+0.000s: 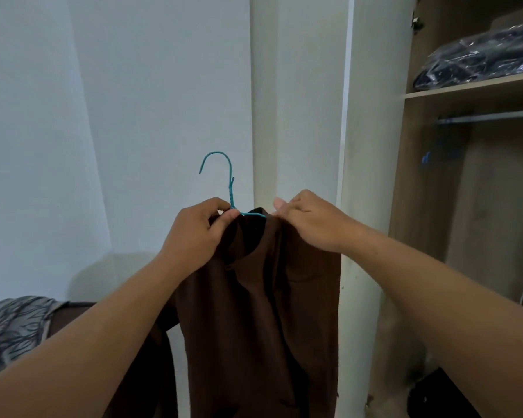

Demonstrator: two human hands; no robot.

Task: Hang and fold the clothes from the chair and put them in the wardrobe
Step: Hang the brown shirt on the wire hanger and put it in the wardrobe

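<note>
A brown garment (260,312) hangs in front of me on a teal wire hanger (228,182), whose hook sticks up above the collar. My left hand (194,233) pinches the hanger's neck together with the left side of the collar. At the right shoulder of the garment, my right hand (311,221) grips the cloth. The open wardrobe (420,206) stands at the right, with its hanging rail (489,116) under a shelf. The hanger's arms are hidden inside the garment.
A plastic-wrapped dark bundle (480,58) lies on the wardrobe's upper shelf. Something blue (426,158) hangs below the rail. A grey patterned cloth (15,327) lies at the lower left. A white wall fills the left; the wardrobe's white door edge (344,146) stands in the middle.
</note>
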